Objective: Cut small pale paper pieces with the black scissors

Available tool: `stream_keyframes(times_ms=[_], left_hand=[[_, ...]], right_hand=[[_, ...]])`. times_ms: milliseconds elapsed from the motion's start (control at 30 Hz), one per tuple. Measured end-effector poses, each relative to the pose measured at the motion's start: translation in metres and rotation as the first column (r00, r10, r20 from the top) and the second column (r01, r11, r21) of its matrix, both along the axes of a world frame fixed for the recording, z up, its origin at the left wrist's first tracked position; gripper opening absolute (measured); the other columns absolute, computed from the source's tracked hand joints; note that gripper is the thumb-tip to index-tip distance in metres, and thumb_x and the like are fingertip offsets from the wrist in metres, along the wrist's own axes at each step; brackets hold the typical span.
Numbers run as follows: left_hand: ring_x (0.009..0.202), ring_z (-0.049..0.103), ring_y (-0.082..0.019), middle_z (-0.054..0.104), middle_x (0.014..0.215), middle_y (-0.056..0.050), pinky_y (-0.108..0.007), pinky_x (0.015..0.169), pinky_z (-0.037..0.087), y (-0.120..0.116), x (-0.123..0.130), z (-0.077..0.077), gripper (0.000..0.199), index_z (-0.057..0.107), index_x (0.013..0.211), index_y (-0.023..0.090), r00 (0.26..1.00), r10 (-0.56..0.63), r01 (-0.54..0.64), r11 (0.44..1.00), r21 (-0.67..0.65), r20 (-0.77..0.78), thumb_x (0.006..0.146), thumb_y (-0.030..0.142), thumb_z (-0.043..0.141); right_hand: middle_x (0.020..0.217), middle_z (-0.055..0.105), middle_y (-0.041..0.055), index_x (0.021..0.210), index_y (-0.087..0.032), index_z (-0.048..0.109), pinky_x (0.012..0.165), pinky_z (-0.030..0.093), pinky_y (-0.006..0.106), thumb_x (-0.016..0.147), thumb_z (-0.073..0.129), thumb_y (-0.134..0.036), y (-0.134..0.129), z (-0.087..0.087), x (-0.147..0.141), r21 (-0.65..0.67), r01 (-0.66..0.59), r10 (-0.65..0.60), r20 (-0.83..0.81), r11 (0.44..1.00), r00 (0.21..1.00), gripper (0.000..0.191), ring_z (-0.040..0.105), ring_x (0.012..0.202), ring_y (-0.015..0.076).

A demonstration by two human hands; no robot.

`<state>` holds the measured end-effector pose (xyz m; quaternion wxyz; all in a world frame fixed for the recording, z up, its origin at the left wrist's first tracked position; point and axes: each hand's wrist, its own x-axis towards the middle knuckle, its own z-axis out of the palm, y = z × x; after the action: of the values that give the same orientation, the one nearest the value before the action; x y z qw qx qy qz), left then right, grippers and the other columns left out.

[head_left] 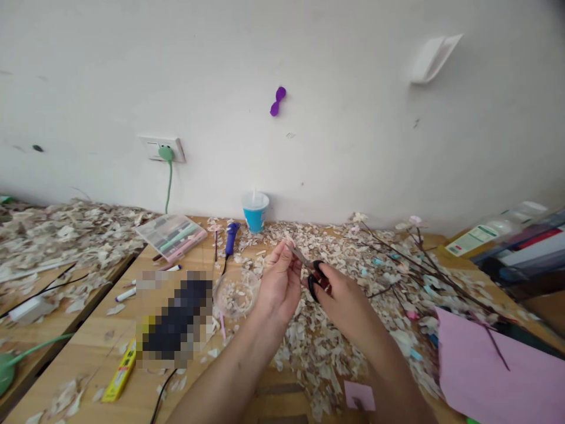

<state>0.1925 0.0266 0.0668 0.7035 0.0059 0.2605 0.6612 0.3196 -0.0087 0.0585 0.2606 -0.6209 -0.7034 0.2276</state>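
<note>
My right hand (pixel 342 297) grips a pair of scissors (pixel 314 272) by its black handles, with the blades pointing up and left. At the blade tips is my left hand (pixel 282 277), its thumb and fingers pinched together around a small pale piece that is too small to make out. Below both hands, a thick scatter of pale, dry petal-like flakes (pixel 315 347) covers the wooden table. A clear round dish (pixel 237 294) with some flakes in it stands just left of my left wrist.
Behind the hands stand a blue cup (pixel 255 213) and a blue-handled glue gun (pixel 231 238). A pen case (pixel 172 235) and a yellow packet (pixel 120 371) lie left. Flowered twigs (pixel 424 262), pink paper (pixel 494 371) and a bottle (pixel 481 232) are at right.
</note>
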Motion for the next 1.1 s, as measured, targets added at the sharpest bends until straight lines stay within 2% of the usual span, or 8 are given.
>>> stream_keyframes(times_ms=[167, 333, 433, 733, 900, 1100], left_hand=[[0.064, 0.066, -0.006, 0.072, 0.074, 0.001, -0.015, 0.065, 0.051, -0.002, 0.004, -0.0025, 0.013, 0.071, 0.08, 0.014, 1.0, -0.012, 0.012, 1.0, -0.004, -0.006, 0.078, 0.002, 0.076], [0.067, 0.065, -0.007, 0.072, 0.076, 0.0, -0.017, 0.07, 0.052, -0.0048, 0.0043, -0.0037, 0.019, 0.073, 0.08, 0.014, 0.998, -0.006, 0.014, 0.99, 0.142, -0.057, 0.068, 0.01, 0.087], [0.068, 0.065, -0.006, 0.072, 0.078, 0.001, -0.017, 0.07, 0.051, -0.0049, 0.0031, -0.0034, 0.024, 0.073, 0.081, 0.014, 0.996, -0.005, 0.02, 0.985, 0.171, -0.084, 0.064, 0.015, 0.09], [0.07, 0.062, -0.006, 0.069, 0.075, 0.002, -0.017, 0.073, 0.049, -0.0025, 0.0007, -0.0006, 0.024, 0.071, 0.077, 0.013, 0.991, -0.019, 0.046, 0.978, 0.205, -0.134, 0.063, 0.019, 0.09], [0.07, 0.061, -0.007, 0.069, 0.076, 0.001, -0.018, 0.072, 0.048, -0.0023, 0.0003, -0.0011, 0.024, 0.072, 0.078, 0.013, 0.987, -0.02, 0.056, 0.974, 0.221, -0.162, 0.064, 0.021, 0.09], [0.067, 0.058, -0.007, 0.067, 0.075, 0.001, -0.018, 0.07, 0.047, -0.0025, -0.0011, -0.0002, 0.025, 0.072, 0.077, 0.013, 0.979, -0.021, 0.071, 0.966, 0.25, -0.2, 0.064, 0.025, 0.09]], right_hand=[[0.087, 0.069, 0.0067, 0.097, -0.023, 0.058, 0.069, 0.043, 0.031, 0.092, 0.042, -0.035, 0.0003, -0.0011, 0.0038, -0.005, 0.03, -0.03, 0.013, 1.0, 0.999, 0.02, 0.064, 0.078, 0.0221], [0.087, 0.071, 0.0083, 0.099, -0.021, 0.061, 0.068, 0.044, 0.031, 0.091, 0.043, -0.036, -0.0001, -0.0021, 0.006, 0.004, 0.051, -0.051, 0.02, 0.999, 0.998, 0.024, 0.065, 0.077, 0.0231], [0.088, 0.072, 0.0081, 0.1, -0.021, 0.061, 0.068, 0.044, 0.031, 0.091, 0.044, -0.035, -0.0007, -0.0023, 0.0055, 0.012, 0.037, -0.037, 0.009, 0.999, 0.999, 0.024, 0.066, 0.077, 0.0226], [0.091, 0.073, 0.0083, 0.1, -0.021, 0.062, 0.069, 0.045, 0.03, 0.093, 0.044, -0.034, -0.0016, -0.0007, 0.0032, 0.025, 0.017, -0.017, -0.005, 1.0, 1.0, 0.023, 0.067, 0.079, 0.0217], [0.083, 0.072, 0.0063, 0.097, -0.022, 0.062, 0.065, 0.043, 0.029, 0.093, 0.044, -0.036, -0.0023, 0.0007, 0.0027, 0.024, 0.031, -0.031, -0.009, 0.999, 0.999, 0.023, 0.066, 0.073, 0.0209], [0.085, 0.07, 0.008, 0.097, -0.021, 0.06, 0.066, 0.043, 0.029, 0.09, 0.045, -0.036, -0.0008, 0.0008, -0.0003, 0.064, 0.058, -0.057, -0.023, 0.996, 0.998, 0.022, 0.065, 0.075, 0.0216]])
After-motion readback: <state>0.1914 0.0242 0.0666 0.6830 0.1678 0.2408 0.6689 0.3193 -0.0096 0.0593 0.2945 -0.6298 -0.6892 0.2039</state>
